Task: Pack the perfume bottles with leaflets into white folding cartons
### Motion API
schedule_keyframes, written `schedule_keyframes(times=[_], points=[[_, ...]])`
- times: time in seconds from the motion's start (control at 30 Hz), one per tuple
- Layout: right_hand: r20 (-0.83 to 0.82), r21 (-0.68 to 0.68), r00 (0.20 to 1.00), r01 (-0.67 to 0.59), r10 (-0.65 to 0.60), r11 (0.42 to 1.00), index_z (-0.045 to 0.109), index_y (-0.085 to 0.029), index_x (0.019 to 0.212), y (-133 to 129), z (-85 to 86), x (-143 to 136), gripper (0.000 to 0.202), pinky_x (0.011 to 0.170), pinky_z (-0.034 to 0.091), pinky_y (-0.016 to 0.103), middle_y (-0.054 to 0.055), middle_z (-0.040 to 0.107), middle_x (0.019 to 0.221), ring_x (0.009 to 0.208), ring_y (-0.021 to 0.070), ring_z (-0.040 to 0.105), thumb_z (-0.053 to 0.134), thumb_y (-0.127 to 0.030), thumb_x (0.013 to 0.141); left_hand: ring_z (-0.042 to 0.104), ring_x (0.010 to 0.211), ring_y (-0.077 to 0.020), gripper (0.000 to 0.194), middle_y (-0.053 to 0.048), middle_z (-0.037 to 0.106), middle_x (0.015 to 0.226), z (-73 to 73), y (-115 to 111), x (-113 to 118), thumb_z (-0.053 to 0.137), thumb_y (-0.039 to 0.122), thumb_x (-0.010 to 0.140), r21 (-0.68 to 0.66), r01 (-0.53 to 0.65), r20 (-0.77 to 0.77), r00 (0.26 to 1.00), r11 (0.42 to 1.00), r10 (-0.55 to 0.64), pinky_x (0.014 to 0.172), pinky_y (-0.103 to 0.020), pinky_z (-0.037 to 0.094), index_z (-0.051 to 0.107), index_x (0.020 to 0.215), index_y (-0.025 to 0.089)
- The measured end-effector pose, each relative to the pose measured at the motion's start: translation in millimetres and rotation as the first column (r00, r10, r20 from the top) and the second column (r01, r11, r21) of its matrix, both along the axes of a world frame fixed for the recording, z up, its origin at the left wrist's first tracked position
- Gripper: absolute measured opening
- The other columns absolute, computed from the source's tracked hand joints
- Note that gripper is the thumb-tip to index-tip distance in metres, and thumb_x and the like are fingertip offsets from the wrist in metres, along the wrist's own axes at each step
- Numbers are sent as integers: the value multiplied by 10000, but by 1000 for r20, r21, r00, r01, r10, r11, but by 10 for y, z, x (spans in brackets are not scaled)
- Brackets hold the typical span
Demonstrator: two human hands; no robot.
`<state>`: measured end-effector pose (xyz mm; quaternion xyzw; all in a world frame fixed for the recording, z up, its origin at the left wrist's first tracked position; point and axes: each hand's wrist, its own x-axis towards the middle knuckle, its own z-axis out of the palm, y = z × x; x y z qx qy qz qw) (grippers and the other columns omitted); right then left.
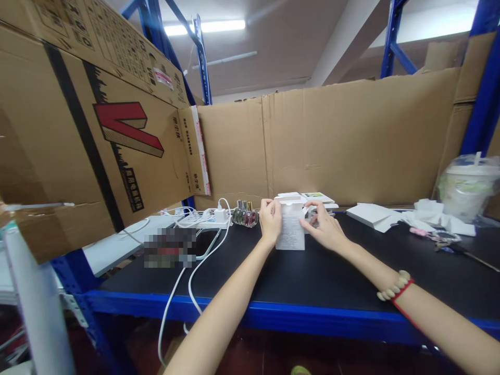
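A small white cardboard box [290, 229] with fine grey print stands upright over the black tabletop, its top end toward the back. My left hand [270, 221] is closed around its left side, fingers at the upper edge. At the upper right corner, my right hand [322, 225] has its thumb and fingers bent together on what looks like a small side flap of the box. A bead bracelet [394, 286] and a red cord are on the right wrist. The inside of the box cannot be seen. Behind it lie more white boxes [317, 198], partly hidden by the hands.
Left of the box are small bottles [245, 214], a white charger on a power strip [221, 215], loose white cables and a phone [207, 242]. To the right lie white papers [373, 216], keys [441, 238] and a bagged drink cup [466, 187]. Cardboard walls [351, 140] enclose the back.
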<state>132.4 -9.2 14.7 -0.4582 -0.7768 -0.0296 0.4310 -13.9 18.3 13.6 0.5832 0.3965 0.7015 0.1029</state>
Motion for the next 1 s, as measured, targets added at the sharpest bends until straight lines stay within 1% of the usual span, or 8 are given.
schedule_keyframes(times=[0.07, 0.23, 0.33, 0.43, 0.57, 0.73, 0.83, 1.0], points=[[-19, -13, 1000, -7, 7, 1000, 448, -253, 978, 17, -4, 28, 263, 512, 452, 282, -19, 629, 781, 433, 115, 539, 458, -412, 769, 458, 623, -97, 325, 17, 430, 677, 29, -13, 6, 448, 149, 802, -75, 23, 76, 997, 997, -18, 646, -219, 349, 452, 478, 164], [-86, 123, 996, -19, 30, 992, 477, -251, 1048, 37, -6, 53, 316, 474, 438, 238, 7, 632, 932, 473, 95, 565, 486, -368, 755, 459, 593, -96, 348, 27, 452, 594, 108, -29, 4, 402, 85, 788, -170, 81, 349, 937, 982, -17, 641, -214, 350, 463, 455, 166], [-73, 199, 995, -49, 65, 979, 506, -238, 1094, 35, 20, 61, 338, 448, 429, 222, 18, 631, 924, 461, 83, 545, 468, -324, 769, 455, 542, -90, 384, 20, 486, 546, 156, -33, -14, 383, 92, 774, -209, 144, 528, 849, 967, -12, 617, -213, 356, 466, 406, 162], [-37, 260, 994, -92, 105, 961, 554, -234, 1086, 31, 58, 92, 331, 446, 434, 226, 29, 637, 924, 444, 78, 518, 460, -300, 776, 416, 432, -89, 456, 2, 488, 465, 202, -33, -45, 299, 157, 796, -279, 250, 651, 759, 927, -9, 529, -226, 347, 439, 363, 166], [-65, 291, 992, -83, 106, 953, 604, -216, 1031, 30, 85, 131, 305, 461, 451, 245, 52, 633, 955, 436, 76, 500, 478, -310, 769, 338, 342, -69, 480, -9, 487, 420, 244, -34, -78, 256, 201, 795, -316, 290, 684, 729, 904, 5, 448, -223, 306, 419, 344, 165], [0, 177, 993, -115, 117, 977, 603, -245, 1039, 7, 71, 106, 309, 487, 469, 258, 53, 595, 1046, 481, 79, 526, 448, -310, 781, 424, 392, -73, 421, -7, 524, 440, 230, -22, -51, 341, 224, 768, -265, 271, 681, 732, 925, -19, 480, -209, 349, 445, 365, 162], [34, 90, 993, -118, 115, 989, 542, -281, 1128, -5, 58, 82, 354, 496, 480, 265, 52, 564, 1095, 548, 99, 564, 438, -333, 793, 481, 452, -92, 399, -13, 556, 478, 191, 0, -32, 347, 224, 760, -231, 216, 642, 767, 949, -18, 533, -228, 389, 470, 384, 165], [10, 9, 992, -127, 127, 992, 442, -275, 1193, 12, 28, 63, 403, 539, 500, 304, 74, 526, 1167, 602, 121, 580, 444, -368, 801, 537, 564, -135, 428, -36, 597, 544, 162, 34, -58, 298, 239, 781, -236, 45, 543, 834, 971, 93, 632, -276, 421, 486, 401, 181]])
